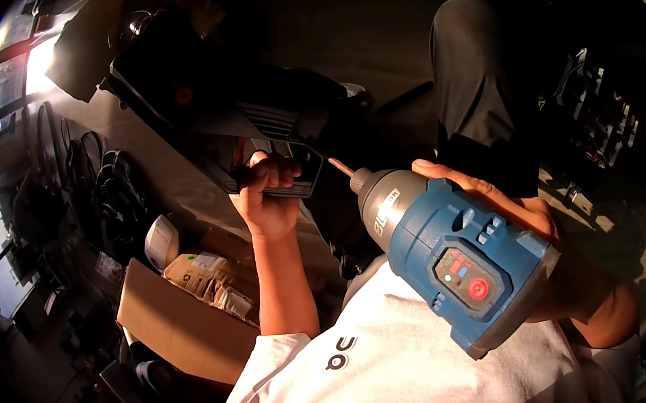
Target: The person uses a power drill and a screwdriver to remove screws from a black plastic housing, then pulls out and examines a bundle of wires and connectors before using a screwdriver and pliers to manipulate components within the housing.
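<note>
In my right hand (493,189) is a blue and grey cordless impact driver (459,241), its battery end toward me and a red light glowing on its panel. The fingers lie along the driver's far side, and its body hides the palm. A thin bit (341,167) sticks out of the chuck toward the upper left, its tip beside the corner of a black housing (279,117) with ribbed slots. My left hand (268,184) has its fingers curled around the lower frame of that housing. Deep shadow hides much of the housing's upper part.
An open cardboard box (180,326) stands at the lower left, with brown packages (201,279) and a white rounded object (162,243) near it. Black cables (121,187) hang behind. My dark-trousered leg (472,59) is at upper right; dark parts (593,117) lie beyond it.
</note>
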### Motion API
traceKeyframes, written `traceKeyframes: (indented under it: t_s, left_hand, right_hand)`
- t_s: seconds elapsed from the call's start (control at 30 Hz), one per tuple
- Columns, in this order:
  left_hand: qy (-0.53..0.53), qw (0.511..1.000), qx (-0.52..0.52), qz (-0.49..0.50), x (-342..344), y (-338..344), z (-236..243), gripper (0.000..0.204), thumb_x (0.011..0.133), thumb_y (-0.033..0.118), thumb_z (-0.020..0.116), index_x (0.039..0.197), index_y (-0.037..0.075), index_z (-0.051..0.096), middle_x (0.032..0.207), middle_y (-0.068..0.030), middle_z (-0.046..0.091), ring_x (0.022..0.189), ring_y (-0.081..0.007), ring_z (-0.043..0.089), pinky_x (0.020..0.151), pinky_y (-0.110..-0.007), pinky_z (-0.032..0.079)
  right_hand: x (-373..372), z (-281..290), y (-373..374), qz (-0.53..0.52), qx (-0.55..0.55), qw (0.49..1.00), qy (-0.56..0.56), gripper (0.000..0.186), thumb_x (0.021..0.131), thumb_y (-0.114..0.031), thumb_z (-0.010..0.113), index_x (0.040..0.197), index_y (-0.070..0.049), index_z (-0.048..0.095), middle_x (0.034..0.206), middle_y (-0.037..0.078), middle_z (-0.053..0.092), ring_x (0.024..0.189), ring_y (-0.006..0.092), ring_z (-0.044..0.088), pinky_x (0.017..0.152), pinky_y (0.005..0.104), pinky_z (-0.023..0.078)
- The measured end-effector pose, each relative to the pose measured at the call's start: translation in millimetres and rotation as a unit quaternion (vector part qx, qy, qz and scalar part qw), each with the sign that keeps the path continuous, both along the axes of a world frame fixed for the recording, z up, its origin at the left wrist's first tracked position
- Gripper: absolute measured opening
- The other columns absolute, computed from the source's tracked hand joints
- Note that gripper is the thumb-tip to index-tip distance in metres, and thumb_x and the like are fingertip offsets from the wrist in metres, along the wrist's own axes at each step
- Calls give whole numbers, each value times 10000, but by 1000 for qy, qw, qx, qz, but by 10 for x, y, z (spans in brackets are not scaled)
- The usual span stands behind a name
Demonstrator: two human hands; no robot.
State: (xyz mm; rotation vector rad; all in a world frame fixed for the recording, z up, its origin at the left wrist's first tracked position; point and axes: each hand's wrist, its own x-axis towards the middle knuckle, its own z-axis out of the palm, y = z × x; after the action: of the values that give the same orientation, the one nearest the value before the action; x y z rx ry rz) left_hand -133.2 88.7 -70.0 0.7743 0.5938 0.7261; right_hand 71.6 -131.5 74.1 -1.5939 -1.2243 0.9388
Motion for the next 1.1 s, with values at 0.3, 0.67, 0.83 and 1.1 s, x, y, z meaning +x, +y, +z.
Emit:
traceKeyframes:
  t_s: [0.3,0.67,0.83,1.1]
  left_hand:
    - [-10,1000,3,-22,30,49,-11,635,812,97,540,1434,52,420,673,-17,411,595,-181,448,660,-402,448]
    - [-12,999,-1,-35,86,62,4,591,825,110,539,1410,87,460,681,-13,396,606,-177,433,674,-398,441]
    - [23,999,39,-30,-4,27,7,523,844,172,509,1361,99,536,690,26,388,636,-127,420,690,-360,428]
    - [13,999,7,-29,52,70,2,596,829,110,523,1422,76,475,682,-12,408,619,-171,449,681,-393,453]
  right_hand:
    - [-26,-113,-346,-43,21,993,108,853,753,-296,817,1431,29,415,1451,231,484,1045,348,697,844,407,613]
    - [-166,-329,-254,-93,78,989,88,894,736,-237,836,1451,24,368,1426,238,504,953,330,724,762,371,630]
    - [-67,-173,-142,-20,-2,1000,-16,807,754,-205,807,1431,18,429,1298,208,608,874,292,741,673,330,624]
    - [42,202,-7,3,-104,994,-46,616,824,-113,696,1382,43,489,1216,212,648,880,311,735,713,368,620]
